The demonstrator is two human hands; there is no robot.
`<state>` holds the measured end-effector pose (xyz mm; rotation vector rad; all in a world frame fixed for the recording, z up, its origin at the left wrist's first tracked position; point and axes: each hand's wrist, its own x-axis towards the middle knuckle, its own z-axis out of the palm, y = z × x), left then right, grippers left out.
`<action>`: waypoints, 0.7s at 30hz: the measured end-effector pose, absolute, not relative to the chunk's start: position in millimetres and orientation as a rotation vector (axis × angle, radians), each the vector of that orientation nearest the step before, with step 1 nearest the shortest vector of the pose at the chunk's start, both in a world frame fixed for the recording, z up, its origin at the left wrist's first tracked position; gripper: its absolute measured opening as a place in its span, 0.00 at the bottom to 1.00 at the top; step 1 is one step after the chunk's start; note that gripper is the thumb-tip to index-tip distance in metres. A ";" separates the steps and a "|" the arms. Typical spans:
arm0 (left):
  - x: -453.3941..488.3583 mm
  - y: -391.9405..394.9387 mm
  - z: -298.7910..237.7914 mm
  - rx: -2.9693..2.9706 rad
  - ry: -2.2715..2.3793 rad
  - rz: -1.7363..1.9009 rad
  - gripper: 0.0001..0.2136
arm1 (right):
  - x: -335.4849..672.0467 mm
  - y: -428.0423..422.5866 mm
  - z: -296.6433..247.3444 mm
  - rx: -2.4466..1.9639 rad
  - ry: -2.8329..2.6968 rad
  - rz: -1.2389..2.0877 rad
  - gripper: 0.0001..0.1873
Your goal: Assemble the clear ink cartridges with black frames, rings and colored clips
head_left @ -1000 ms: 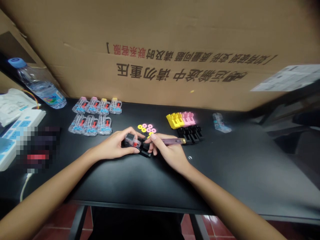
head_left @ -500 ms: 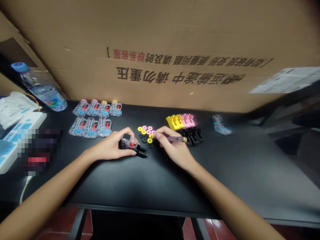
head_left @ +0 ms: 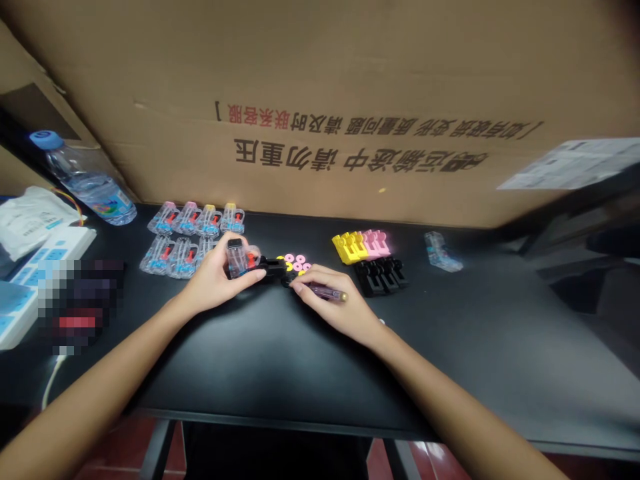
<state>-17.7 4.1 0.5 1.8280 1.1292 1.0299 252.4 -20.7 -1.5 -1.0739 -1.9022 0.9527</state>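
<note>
My left hand [head_left: 211, 279] is closed around a small clear plastic assembly [head_left: 237, 257] with a black top, a red bit inside and a black slotted piece [head_left: 275, 268] pointing right. In my right hand [head_left: 345, 312], pinched near its front end, is a pen-like tool [head_left: 326, 293] with a purplish see-through barrel and a gold end. Its tip is at the small black rings [head_left: 287, 280], beside the end of the slotted piece; whether it touches one I cannot tell. Just behind lie pink rings [head_left: 300, 259] and yellow ones, partly covered by my hands.
Finished-looking clear pieces [head_left: 163, 257] stand in two rows at left. Yellow clips [head_left: 350, 247], pink clips [head_left: 376, 243] and black clips [head_left: 380, 277] lie right of the rings, with one clear piece [head_left: 443, 252] farther right. A water bottle [head_left: 95, 190], power strip [head_left: 47, 267] and cardboard [head_left: 320, 73] border the table.
My left hand has moved up and slightly left with the clear assembly, its black piece now nearly level. My right hand has shifted down, bringing the tool's tip from the yellow rings to the black ones.
</note>
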 end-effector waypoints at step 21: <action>-16.6 2.7 -6.4 2.001 1.171 0.881 0.17 | 260.8 -21.6 7.9 -1.137 -1.788 0.879 0.27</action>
